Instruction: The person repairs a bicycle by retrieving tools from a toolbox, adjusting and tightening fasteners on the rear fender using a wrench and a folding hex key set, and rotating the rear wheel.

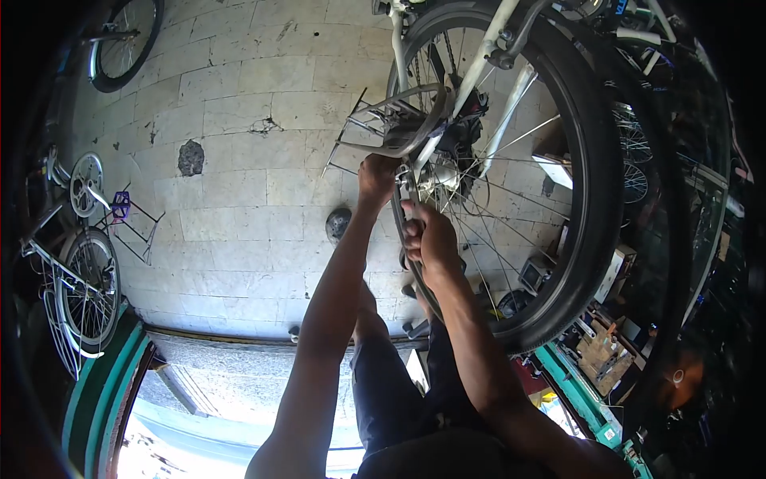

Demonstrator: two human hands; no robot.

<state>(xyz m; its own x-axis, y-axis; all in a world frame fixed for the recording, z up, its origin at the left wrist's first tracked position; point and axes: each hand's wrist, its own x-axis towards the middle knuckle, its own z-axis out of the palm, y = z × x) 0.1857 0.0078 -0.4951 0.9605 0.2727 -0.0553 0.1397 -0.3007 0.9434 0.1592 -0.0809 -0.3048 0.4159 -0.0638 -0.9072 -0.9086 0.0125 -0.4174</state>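
Note:
A large bicycle wheel (pixel 600 188) with a black tyre stands close in front of me, between pale frame tubes (pixel 481 65). My left hand (pixel 378 180) is closed beside the wheel's axle, just under a curved grey piece (pixel 405 148); its fingertips are hidden. My right hand (pixel 433 242) is wrapped round a slim metal tool, which looks like a wrench (pixel 412 191), its upper end by the axle. Right of both hands lies the silvery hub (pixel 441 176), with spokes fanning out. A dark metal rack (pixel 363 128) extends to the left behind my left hand.
Another bicycle (pixel 88 271) with a chainring stands at the far left, and a separate wheel (pixel 128 48) is at the top left. A dark round object (pixel 338 226) rests on the tiled floor (pixel 239 184). Tools and parts crowd a wooden board (pixel 600 356) at right.

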